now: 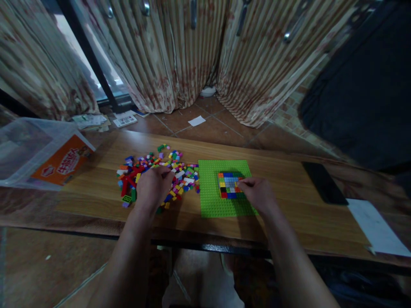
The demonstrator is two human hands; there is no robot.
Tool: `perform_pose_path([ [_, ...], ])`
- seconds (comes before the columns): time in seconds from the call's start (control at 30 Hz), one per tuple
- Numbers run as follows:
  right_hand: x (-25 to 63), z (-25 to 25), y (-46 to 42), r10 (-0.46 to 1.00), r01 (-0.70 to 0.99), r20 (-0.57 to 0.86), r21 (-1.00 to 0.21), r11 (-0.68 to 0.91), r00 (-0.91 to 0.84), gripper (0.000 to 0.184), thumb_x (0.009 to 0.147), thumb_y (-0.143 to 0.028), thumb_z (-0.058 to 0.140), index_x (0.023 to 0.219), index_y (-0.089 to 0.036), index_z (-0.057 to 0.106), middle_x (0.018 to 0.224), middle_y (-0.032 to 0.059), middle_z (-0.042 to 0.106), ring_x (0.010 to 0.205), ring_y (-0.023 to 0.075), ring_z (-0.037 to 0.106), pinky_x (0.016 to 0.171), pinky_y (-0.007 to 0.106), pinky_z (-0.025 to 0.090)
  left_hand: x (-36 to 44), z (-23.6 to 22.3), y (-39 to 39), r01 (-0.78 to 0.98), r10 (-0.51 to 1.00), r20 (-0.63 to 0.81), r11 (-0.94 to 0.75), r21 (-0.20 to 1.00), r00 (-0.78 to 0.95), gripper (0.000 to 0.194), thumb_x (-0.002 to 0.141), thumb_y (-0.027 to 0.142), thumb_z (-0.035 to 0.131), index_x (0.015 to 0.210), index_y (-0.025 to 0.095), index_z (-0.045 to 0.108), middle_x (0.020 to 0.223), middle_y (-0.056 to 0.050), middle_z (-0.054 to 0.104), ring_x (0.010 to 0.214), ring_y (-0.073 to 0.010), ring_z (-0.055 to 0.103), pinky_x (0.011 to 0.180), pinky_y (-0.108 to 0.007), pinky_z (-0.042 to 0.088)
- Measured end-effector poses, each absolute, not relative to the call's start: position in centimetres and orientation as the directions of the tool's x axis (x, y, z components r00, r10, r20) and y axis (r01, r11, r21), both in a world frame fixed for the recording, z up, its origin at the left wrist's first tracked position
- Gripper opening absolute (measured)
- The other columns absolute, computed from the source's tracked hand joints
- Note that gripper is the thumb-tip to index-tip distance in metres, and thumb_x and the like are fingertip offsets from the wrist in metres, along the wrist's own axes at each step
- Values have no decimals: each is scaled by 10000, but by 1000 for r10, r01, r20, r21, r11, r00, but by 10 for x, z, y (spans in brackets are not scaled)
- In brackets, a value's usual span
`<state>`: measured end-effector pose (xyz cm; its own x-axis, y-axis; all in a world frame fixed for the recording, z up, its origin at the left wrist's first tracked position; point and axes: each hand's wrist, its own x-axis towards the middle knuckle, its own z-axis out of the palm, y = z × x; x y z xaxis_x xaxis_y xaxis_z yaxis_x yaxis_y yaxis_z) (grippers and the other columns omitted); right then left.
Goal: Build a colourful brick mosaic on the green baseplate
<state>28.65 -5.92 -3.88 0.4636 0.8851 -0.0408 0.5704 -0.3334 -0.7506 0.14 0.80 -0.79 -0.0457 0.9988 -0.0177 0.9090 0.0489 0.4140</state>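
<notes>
A green studded baseplate (pixel 208 201) lies on the wooden table. On it stands a low block of toy bricks (pixel 228 185) in blue, red, yellow, white, black and orange. My right hand (pixel 259 193) reaches in from the right, thumb and finger pinched at the block's right side, where a small yellowish brick shows at the fingertips. To the left spreads a loose pile of colourful toy bricks (pixel 181 175). Over this pile is my left hand (pixel 153 186), its fingers closed together; what they hold, if anything, is too small to make out.
At the table's left end a clear plastic bin (pixel 28 141) with an orange label lies open toward the left. A black phone (pixel 324 183) and a white paper sheet (pixel 377 226) are on the right. Beyond the table hang striped curtains (pixel 180 55) above a tiled floor (pixel 221 128).
</notes>
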Motion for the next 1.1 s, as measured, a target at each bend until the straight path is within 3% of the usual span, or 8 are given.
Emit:
perform_pose_path([
  [0.23,287,-39,-63,786,307,-5,-919,-247,618,279,668,-423,680,731,-155,726,588,15,658,552,160,589,532,269,429,-4,-2,5,891,999,-28,45,452,-36,320,843,428,509,936,244,753,824,-22,742,789,-187,655,671,-249,411],
  [0.37,264,-33,-62,769,326,134,-940,-101,625,249,724,-409,678,742,-162,706,665,25,683,601,164,607,593,285,468,-6,-2,6,871,999,-32,32,491,-19,307,838,415,526,929,232,755,813,-24,736,755,-174,633,652,-241,399],
  [0.53,213,-26,-68,896,569,330,-814,111,297,180,861,-336,593,837,-206,716,820,25,706,728,164,639,700,293,488,-6,-1,6,850,1000,-28,13,526,2,284,837,380,544,938,222,758,812,-21,730,741,-163,616,648,-238,393],
  [0.7,169,-30,-75,927,649,367,-687,327,-78,198,904,-177,520,933,-213,713,910,40,673,845,162,638,769,283,497,-7,-1,4,828,1000,-9,-18,561,28,276,847,362,547,947,210,754,811,-26,723,716,-154,602,646,-243,390],
  [0.9,152,-49,-65,913,705,360,-597,383,-191,278,900,-145,491,1051,-235,706,1051,71,627,974,204,603,861,337,510,-12,-4,5,803,1000,-6,-7,596,13,242,845,337,551,883,218,758,760,-27,712,712,-154,608,642,-241,392],
  [1.1,145,-49,-61,906,694,368,-597,401,-207,229,909,-180,508,1008,-225,709,1026,70,624,971,211,595,864,352,507,-16,-3,4,812,1000,-16,-7,583,19,215,833,330,576,857,217,757,747,-21,702,683,-145,585,620,-236,373],
])
